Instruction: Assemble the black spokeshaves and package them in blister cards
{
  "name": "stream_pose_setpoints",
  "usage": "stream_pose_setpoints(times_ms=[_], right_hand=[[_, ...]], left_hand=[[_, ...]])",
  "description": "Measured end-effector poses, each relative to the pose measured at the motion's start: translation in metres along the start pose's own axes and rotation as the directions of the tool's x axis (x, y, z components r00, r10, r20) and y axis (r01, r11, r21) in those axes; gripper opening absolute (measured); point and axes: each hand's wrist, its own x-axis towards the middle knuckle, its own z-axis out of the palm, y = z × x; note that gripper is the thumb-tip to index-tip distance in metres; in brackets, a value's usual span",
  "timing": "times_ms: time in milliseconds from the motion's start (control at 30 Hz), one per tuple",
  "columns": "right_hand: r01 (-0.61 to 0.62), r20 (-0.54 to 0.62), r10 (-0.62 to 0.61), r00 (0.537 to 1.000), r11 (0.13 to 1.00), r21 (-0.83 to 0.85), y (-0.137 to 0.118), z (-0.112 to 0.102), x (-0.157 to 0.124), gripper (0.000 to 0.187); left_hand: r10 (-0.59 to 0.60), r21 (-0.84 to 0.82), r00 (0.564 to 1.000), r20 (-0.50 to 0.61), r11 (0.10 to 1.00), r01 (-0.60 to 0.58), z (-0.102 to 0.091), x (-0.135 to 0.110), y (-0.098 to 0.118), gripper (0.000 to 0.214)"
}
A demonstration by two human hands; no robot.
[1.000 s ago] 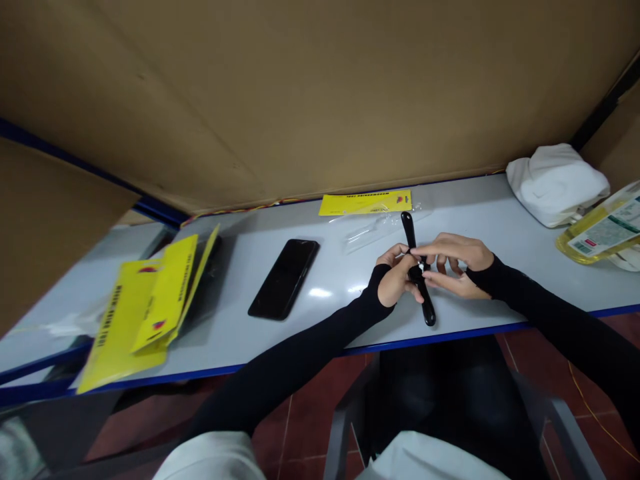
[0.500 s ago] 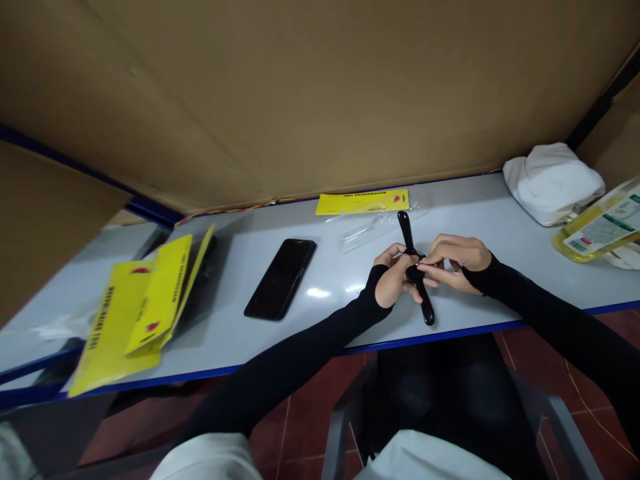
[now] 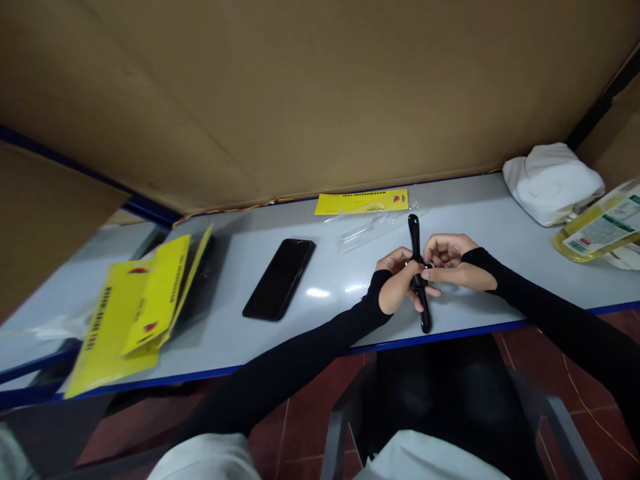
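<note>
Left hand [image 3: 397, 285] closed round middle of black tool [image 3: 419, 281]; right hand [image 3: 463, 274] half-curled against it, hold unclear. Phone [image 3: 279, 280] lies on table [image 3: 335, 270].

Glossy black tool [image 3: 414, 233], smooth-screened phone [image 3: 280, 277], clear plastic sleeve [image 3: 367, 233], matt brown cardboard-like wall [image 3: 320, 93], smooth, shiny tabletop [image 3: 320, 333].

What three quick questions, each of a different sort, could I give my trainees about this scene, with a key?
1. Which thing does the left hand hold? (a) a white bundle (b) a black two-handled tool (c) a bottle
2. True or false: the phone lies to the left of the tool.
3. Fill in: the printed card lying farther back than the phone is ____ in colour.

Key: 1 b; 2 true; 3 yellow.
</note>
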Motion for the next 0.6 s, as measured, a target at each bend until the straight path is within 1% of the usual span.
stream_pose_setpoints(times_ms=[67,200,267,367,433,500,600], right_hand=[[-0.014,-0.015,0.015,1.000,0.998,0.064,0.003,-0.001,0.002,0.040],[-0.123,-0.049,0.128,0.991,0.987,0.099,0.001,0.003,0.000,0.049],[-0.125,-0.075,0.135,0.988,0.985,0.121,-0.001,0.006,0.000,0.053],[-0.079,-0.118,0.093,0.989,0.990,0.115,0.000,0.010,-0.001,0.053],[-0.015,-0.134,0.026,0.991,0.996,0.084,0.003,0.012,-0.001,0.051],[0.047,-0.139,-0.041,0.989,0.998,0.040,0.007,0.014,-0.003,0.049],[0.099,-0.137,-0.108,0.985,0.993,-0.067,0.007,0.015,-0.006,0.044]], left_hand=[[0.003,-0.015,1.000,-0.004,1.000,-0.003,-0.001,0.001,0.000,0.046],[0.002,-0.032,1.000,-0.003,0.999,-0.003,-0.004,0.004,0.001,0.048],[-0.001,-0.040,1.000,-0.012,0.999,0.001,-0.005,0.004,0.002,0.050],[-0.027,-0.048,1.000,-0.013,0.998,0.026,-0.004,0.004,0.003,0.050],[-0.038,-0.051,0.999,-0.006,0.998,0.038,-0.003,0.004,0.003,0.048],[-0.033,-0.049,0.999,-0.005,0.998,0.033,-0.003,0.004,0.004,0.046],[-0.012,-0.031,1.000,-0.021,0.999,0.011,-0.004,0.005,0.005,0.041]])
